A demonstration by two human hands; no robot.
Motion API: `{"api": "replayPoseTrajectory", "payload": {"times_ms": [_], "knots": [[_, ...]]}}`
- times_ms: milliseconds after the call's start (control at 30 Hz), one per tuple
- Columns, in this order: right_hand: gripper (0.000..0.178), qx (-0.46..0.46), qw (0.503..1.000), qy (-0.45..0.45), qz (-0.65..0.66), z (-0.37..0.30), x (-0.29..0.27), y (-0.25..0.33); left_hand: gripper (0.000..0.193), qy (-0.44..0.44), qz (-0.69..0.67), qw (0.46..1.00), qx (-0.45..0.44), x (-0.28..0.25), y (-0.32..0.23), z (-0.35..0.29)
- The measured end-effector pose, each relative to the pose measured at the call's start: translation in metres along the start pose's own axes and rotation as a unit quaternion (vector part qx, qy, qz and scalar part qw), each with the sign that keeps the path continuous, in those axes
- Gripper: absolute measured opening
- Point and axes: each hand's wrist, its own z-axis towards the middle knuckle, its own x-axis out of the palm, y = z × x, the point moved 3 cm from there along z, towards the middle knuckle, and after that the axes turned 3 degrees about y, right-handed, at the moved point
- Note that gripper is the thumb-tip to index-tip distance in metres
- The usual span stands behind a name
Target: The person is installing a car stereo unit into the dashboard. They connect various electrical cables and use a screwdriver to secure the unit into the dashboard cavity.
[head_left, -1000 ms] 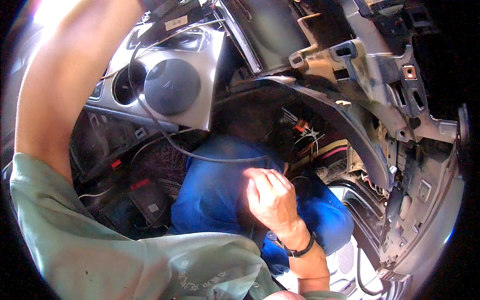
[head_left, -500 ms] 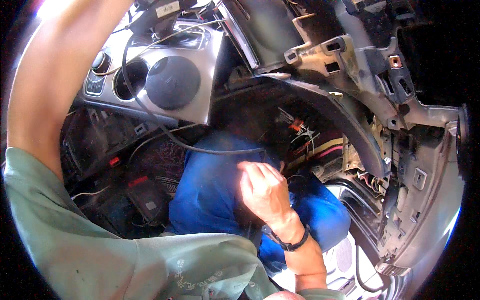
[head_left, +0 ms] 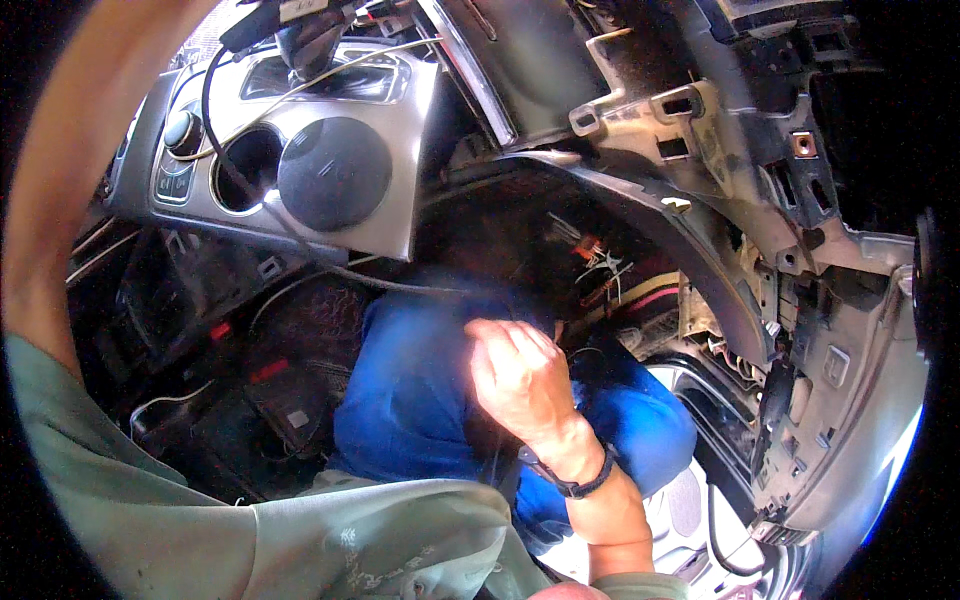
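My right hand (head_left: 522,385) is closed over my blue-trousered knees, with its fingers curled down and a dark watch on the wrist. What they hold, if anything, is hidden beneath. A thin black cable (head_left: 208,110) hangs across the silver centre console panel (head_left: 400,190) and runs to just above this hand; whether the fingers grip it does not show. My left arm (head_left: 60,190) reaches up along the left side, and its hand lies beyond the upper edge. A dark unit (head_left: 308,45) with a pale label sits over the panel's far part, with a pale thin wire (head_left: 330,75) beside it.
Bare dashboard framework (head_left: 690,130) with brackets and holes fills the upper right. A curved dark trim piece (head_left: 700,235) arches over the footwell. Loose wires and an orange connector (head_left: 592,247) lie below it. At right stands a grey side panel (head_left: 840,370).
My left arm has shifted left. The cable's visible end near my right hand has moved left and blurred. My right hand has barely moved, and the view has shifted slightly.
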Motion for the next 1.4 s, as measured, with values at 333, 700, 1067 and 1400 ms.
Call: {"api": "replayPoseTrajectory", "payload": {"times_ms": [333, 700, 1067, 1400], "knots": [[0.018, 0.001, 1.0, -0.023, -0.012, -0.001, -0.001, -0.004, 0.024, -0.001, 0.003, 1.0, 0.009, 0.0, 0.0, 0.001], [0.017, -0.001, 1.0, -0.029, -0.007, -0.013, -0.004, -0.002, 0.023, 0.0, 0.018, 1.0, 0.011, 0.0, -0.007, 0.008], [0.016, -0.006, 0.998, -0.061, -0.008, -0.02, -0.021, 0.0, 0.023, 0.009, 0.049, 0.999, -0.001, 0.0, -0.014, 0.008], [0.013, -0.031, 0.998, -0.012, -0.048, -0.005, -0.022, 0.004, 0.022, -0.003, 0.042, 0.999, 0.018, -0.002, 0.001, 0.009]]}}
